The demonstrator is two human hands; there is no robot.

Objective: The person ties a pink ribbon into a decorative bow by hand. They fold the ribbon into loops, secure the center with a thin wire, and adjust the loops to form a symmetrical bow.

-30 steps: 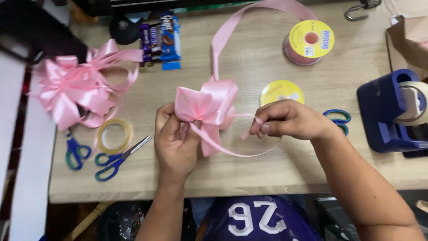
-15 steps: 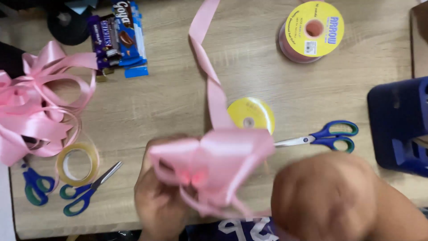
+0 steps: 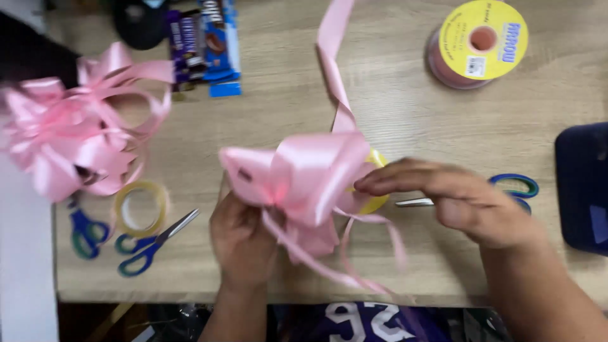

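Observation:
My left hand (image 3: pixel 244 237) grips a half-made pink satin ribbon bow (image 3: pixel 304 174) from below, at its pinched centre. My right hand (image 3: pixel 459 202) reaches in from the right, its fingertips resting on the bow's right loop. A long pink ribbon strand (image 3: pixel 335 63) runs from the bow up the wooden table toward a spool with a yellow label (image 3: pixel 478 44). Thin ribbon tails (image 3: pixel 354 259) hang below the bow. A small yellow roll (image 3: pixel 375 202) lies mostly hidden behind the bow.
A pile of finished pink bows (image 3: pixel 69 136) lies at the left. A clear tape roll (image 3: pixel 140 208) and two blue-green scissors (image 3: pixel 152 244) (image 3: pixel 85 231) lie below it. Another pair of scissors (image 3: pixel 506 190) sits behind my right hand. Snack packets (image 3: pixel 206 44) are at the back, a dark blue tape dispenser (image 3: pixel 582 190) at the right.
The camera moved closer and lower. My right hand drew back from in front of the lens to the bow's right loop. The bow is held higher, with its loops spread wider.

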